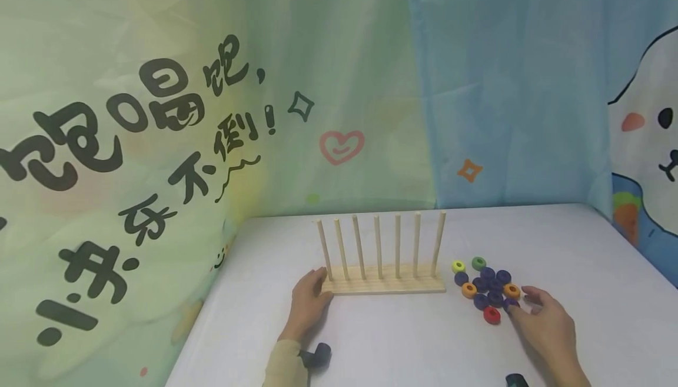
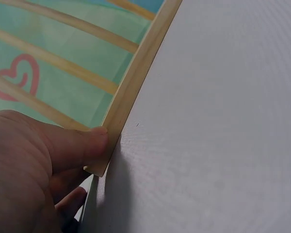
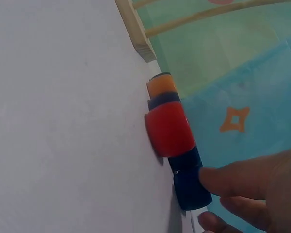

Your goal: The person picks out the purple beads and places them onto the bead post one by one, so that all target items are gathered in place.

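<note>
A pale wooden rack (image 1: 381, 286) with several upright pegs stands on the white table. My left hand (image 1: 309, 302) grips the left end of its base, and the left wrist view shows the thumb (image 2: 94, 145) over the front edge. To the right of the rack lies a cluster of small rings: several dark blue-purple ones (image 1: 495, 299), two orange, one yellow (image 1: 458, 266), one green (image 1: 479, 263) and one red (image 1: 492, 315). My right hand (image 1: 548, 322) is at the cluster's right side, its thumb touching a blue ring (image 3: 191, 191). Its fingers are spread and partly hidden behind the thumb.
A dark wrist strap piece (image 1: 318, 356) shows at the left sleeve and another dark piece (image 1: 515, 380) at the bottom edge. Behind the table (image 1: 402, 346) hangs a printed curtain (image 1: 339, 81) with writing and cartoon shapes.
</note>
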The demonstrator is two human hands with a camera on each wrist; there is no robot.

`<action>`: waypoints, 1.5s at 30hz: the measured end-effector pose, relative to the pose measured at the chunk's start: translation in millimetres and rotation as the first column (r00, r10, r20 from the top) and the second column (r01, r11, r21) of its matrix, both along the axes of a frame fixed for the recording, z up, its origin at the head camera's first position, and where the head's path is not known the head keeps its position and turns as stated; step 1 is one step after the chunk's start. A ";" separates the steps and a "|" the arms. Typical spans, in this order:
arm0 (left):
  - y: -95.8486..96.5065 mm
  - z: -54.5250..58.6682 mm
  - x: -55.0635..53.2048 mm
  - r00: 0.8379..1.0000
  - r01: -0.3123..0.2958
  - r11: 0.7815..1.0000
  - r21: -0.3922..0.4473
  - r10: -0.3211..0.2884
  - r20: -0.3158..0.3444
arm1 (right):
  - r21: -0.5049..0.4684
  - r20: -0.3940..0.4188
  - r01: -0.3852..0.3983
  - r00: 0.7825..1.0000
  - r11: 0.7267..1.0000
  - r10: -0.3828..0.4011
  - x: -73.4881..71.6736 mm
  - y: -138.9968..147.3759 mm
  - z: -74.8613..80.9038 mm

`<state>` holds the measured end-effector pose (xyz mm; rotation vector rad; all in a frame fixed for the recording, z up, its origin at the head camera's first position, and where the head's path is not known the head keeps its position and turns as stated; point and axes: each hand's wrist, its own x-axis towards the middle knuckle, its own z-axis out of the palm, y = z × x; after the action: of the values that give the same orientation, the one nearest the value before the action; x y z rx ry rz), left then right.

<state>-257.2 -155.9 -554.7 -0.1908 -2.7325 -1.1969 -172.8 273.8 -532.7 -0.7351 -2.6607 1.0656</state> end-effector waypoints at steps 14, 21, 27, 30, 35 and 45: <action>0.2 -0.8 0.4 1.000 -0.014 1.000 -0.019 0.014 -0.020 | 0.012 0.120 -0.030 0.992 0.999 0.028 0.4 0.7 -1.4; 0.0 -1.1 2.1 1.000 -0.016 1.000 -0.009 0.016 -0.004 | 0.024 0.122 -0.043 0.992 0.999 0.040 -0.1 3.2 -3.2; 0.4 -0.3 0.8 1.000 -0.011 1.000 -0.007 0.011 -0.005 | -0.041 0.128 -0.009 0.992 0.999 0.014 -0.2 5.6 0.6; 0.9 0.1 0.4 1.000 -0.007 1.000 -0.004 0.006 -0.009 | -0.054 0.114 0.012 0.994 0.998 -0.006 0.0 5.5 -0.5; 0.8 1.4 0.3 1.000 0.008 1.000 0.001 -0.008 -0.021 | -0.050 0.033 0.029 0.999 0.998 -0.027 -0.2 3.0 1.0; 1.1 -0.3 -1.6 0.996 0.052 0.997 -0.059 -0.056 -0.071 | -0.026 -0.195 0.020 0.981 0.999 -0.025 2.8 -13.8 3.8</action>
<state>-258.7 -154.8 -555.0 -0.3111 -2.7160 -1.1032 -170.0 260.1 -528.9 -0.6283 -2.4731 1.1039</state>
